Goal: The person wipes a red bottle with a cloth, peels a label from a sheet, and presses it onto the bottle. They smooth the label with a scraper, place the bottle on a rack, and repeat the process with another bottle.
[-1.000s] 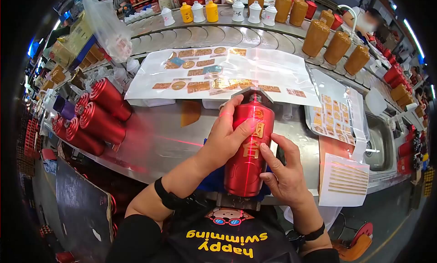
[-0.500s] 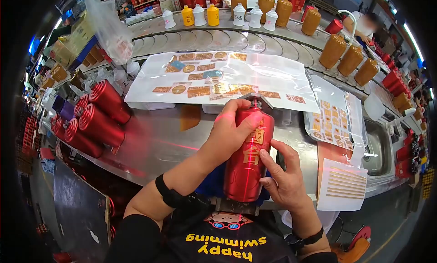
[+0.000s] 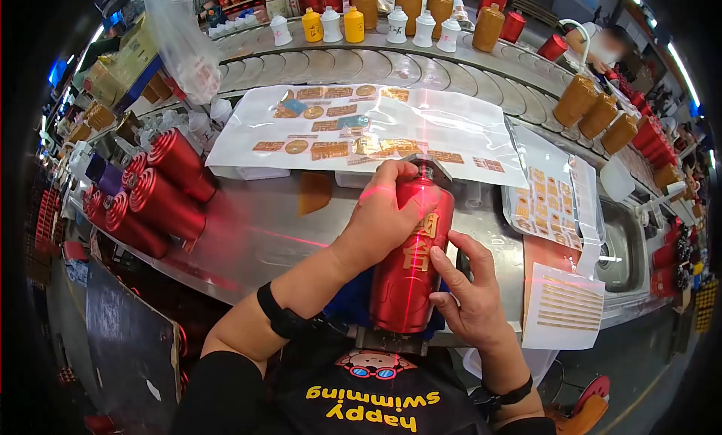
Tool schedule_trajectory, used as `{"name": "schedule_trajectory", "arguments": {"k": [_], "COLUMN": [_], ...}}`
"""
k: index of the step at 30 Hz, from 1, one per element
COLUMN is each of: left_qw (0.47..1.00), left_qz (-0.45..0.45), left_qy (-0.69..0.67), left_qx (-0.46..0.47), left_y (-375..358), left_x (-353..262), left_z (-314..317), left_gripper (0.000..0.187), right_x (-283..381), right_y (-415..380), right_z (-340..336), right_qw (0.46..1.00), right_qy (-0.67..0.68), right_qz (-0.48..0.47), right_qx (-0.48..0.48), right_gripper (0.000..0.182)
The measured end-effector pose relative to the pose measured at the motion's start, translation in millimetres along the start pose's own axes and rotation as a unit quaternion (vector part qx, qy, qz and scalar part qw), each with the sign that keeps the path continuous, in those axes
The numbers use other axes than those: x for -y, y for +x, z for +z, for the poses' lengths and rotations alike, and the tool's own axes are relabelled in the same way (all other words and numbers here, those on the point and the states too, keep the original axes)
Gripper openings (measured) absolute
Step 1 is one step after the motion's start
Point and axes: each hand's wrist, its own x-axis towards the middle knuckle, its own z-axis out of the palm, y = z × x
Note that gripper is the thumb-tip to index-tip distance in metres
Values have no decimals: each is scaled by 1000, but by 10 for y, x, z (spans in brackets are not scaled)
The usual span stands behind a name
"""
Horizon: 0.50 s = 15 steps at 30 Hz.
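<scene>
Left hand's (image 3: 382, 215) thumb has slid up the red bottle (image 3: 402, 307) — gold characters (image 3: 416, 255) now likelier free for handling.
Left fingers clasp its shoulder, right hand's (image 3: 479, 303) spread against its side; beyond — brown bottles (image 3: 599, 116) shifted rightward.

A steel bench (image 3: 252, 223) stretches out here, a sink (image 3: 623, 260) let into its right end. Past its far edge curves a metal conveyor (image 3: 316, 68). Strip lights (image 3: 683, 74) glow high on the right; grey floor (image 3: 639, 375) shows below the near right corner.
</scene>
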Motion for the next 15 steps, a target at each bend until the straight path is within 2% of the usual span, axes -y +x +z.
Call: {"name": "schedule_trajectory", "arguments": {"k": [3,6,8,9,10,13,14,15], "left_qw": [998,981,988,964,933,877,883,888], "left_qz": [-30,-46,149,244,334,381,349,347], "left_qy": [-40,-186,0,94,135,275,303,295], "left_qx": [26,-27,-41,-47,12,95,86,67], "left_y": [24,3,-124,-197,-247,-301,-260,-205], "left_x": [-68,-45,-137,-214,-254,-262,-250,-212], "left_z": [-31,18,-126,-222,-285,-331,-356,-364], "left_gripper": [37,44,42,42,38,39,49,46], "right_x": [-6,10,-2,-13,-14,13,-19,-47], "right_y": [-7,5,-2,-4,8,39,49,72], "right_z": [0,-12,-15,-18,-36,-122,-175,-221], "right_qw": [1000,1000,1000,1000,1000,1000,1000,1000], "right_qy": [-3,-2,-4,-5,-7,-11,-14,-17], "right_qz": [2,4,1,0,-2,-1,0,1], "right_qx": [2,5,8,8,11,18,14,10], "right_gripper": [54,54,55,56,55,53,54,54]}}
